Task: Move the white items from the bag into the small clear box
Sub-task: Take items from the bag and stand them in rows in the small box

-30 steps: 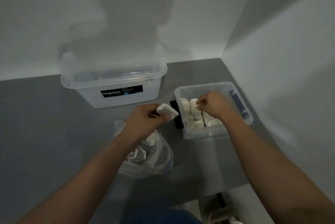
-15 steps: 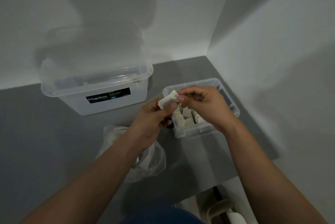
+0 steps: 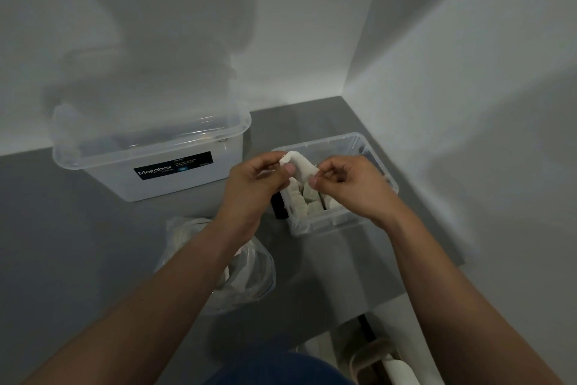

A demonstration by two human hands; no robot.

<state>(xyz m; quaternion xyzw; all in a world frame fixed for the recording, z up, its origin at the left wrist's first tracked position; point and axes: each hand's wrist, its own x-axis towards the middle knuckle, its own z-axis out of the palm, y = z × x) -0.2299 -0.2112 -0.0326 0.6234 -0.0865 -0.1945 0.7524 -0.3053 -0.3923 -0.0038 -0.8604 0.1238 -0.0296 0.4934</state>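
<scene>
Up and to the left of the left hand, a large clear lidded box [image 3: 150, 147] stands on the grey bench [image 3: 78, 244]. A black label [image 3: 173, 168] reading "Megabox" is on its near wall. The box is well apart from both hands.

The clear plastic bag [image 3: 254, 275] lies on the bench under the left forearm, nearer the person than the left hand. The arm partly hides it, and pale white pieces [image 3: 242, 255] show through the plastic.

The left hand [image 3: 253, 188] is raised over the bench just left of the small box. Its thumb and fingers are curled and pinch the upper left end of one white item [image 3: 298, 167]. That item hangs between the two hands, tilted down toward the right, above the near left part of the small clear box [image 3: 324, 224].

Just below the left hand's fingers, a small black object [image 3: 278, 210] sits right beside the small box's left wall. I cannot tell whether it touches the wall.

Under the gap between the hands, more white items [image 3: 307, 200] are packed upright in the near half of the small box.

The right hand [image 3: 349, 188] is over that box. Its thumb and forefinger pinch the lower right end of the same white item, and its other fingers are curled in.

A pale wall [image 3: 468, 103] rises to the right of the right hand.
</scene>
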